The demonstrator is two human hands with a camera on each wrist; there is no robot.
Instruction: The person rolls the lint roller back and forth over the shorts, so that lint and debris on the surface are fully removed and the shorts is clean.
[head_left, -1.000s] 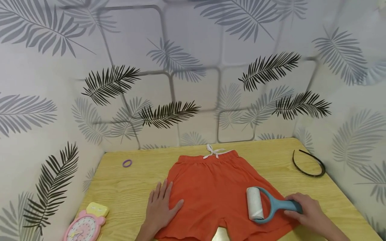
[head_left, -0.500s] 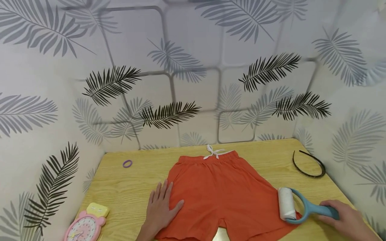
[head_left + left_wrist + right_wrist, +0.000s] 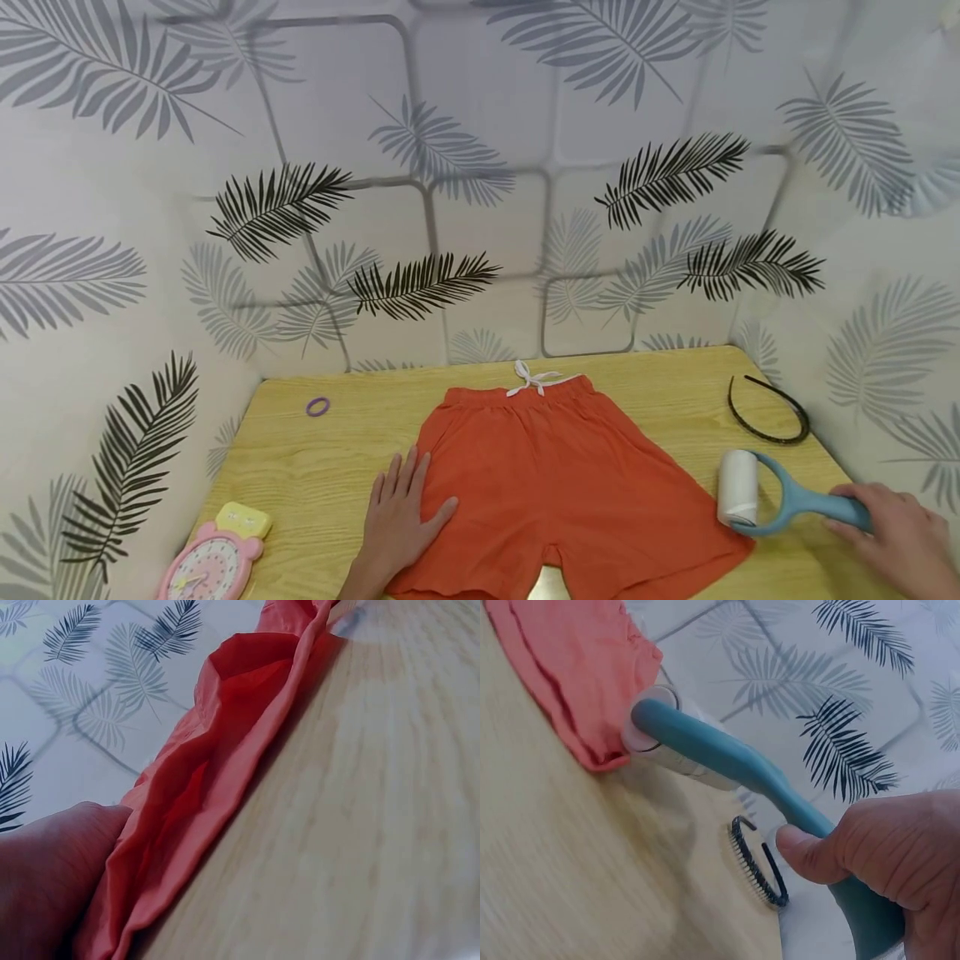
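Orange-red shorts (image 3: 525, 475) with a white drawstring bow lie flat on the wooden table (image 3: 322, 483), waistband toward the wall. My left hand (image 3: 400, 517) rests on the left side of the shorts with fingers spread straight. In the left wrist view the hem of a leg (image 3: 202, 795) gapes a little. My right hand (image 3: 896, 529) grips the blue handle of a lint roller (image 3: 738, 487). Its white roll is beside the right leg's outer edge, over the table. In the right wrist view the thumb (image 3: 806, 851) lies along the handle, and the roll overlaps the shorts' corner.
A black toothed headband (image 3: 795, 429) lies at the table's right side, beyond the roller. At the back left is a purple hair tie (image 3: 317, 407). A pink clock (image 3: 210, 567) with a yellow top sits at the front left. Leaf-patterned walls enclose the table's back and sides.
My right hand has carried the lint roller rightward across the right leg and off its outer edge, then slightly up and farther right. The left hand and shorts have stayed in place.
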